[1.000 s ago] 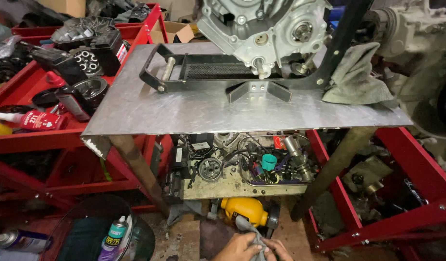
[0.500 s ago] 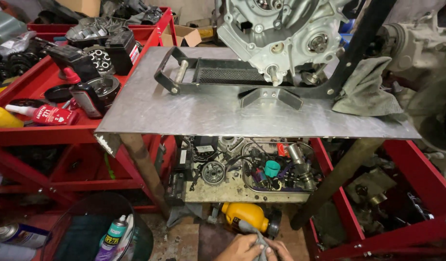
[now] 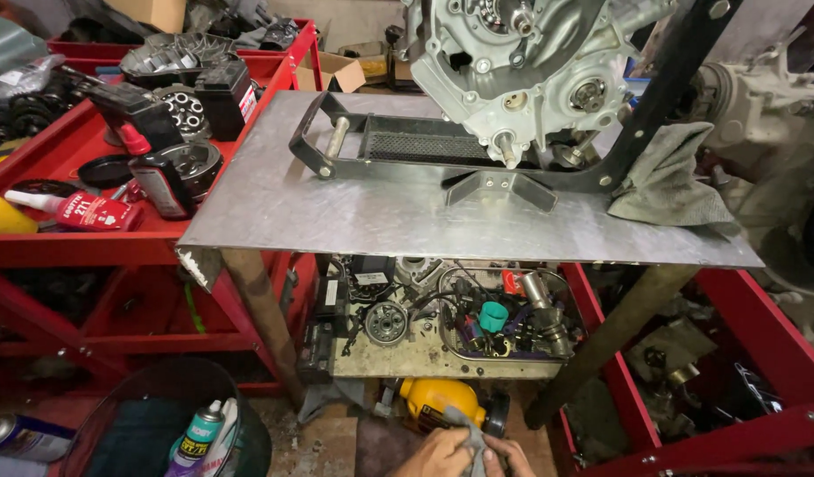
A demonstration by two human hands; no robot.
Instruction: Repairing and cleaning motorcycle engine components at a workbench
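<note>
At the bottom edge of the view, the left hand (image 3: 440,455) and the right hand (image 3: 506,457) meet low down, close to the floor, both closed on a small grey rag (image 3: 468,430) bunched between them. The rag sits just in front of a yellow power tool (image 3: 438,402) that lies on the ground under the bench, touching or nearly touching its dark end. Only the knuckles and fingers of each hand show; the wrists are cut off by the frame.

Above them, a lower shelf holds a metal tray (image 3: 504,322) crowded with small parts, among them a teal cap (image 3: 493,315) and a round gear (image 3: 387,323). Over that lies a bare metal bench top (image 3: 354,208) carrying a motorcycle engine (image 3: 522,66) on a black stand (image 3: 380,141), with a larger grey cloth (image 3: 667,177) draped at the right. A red cart (image 3: 89,238) stands to the left, with a red bottle of thread locker (image 3: 80,212) lying on it.
</note>
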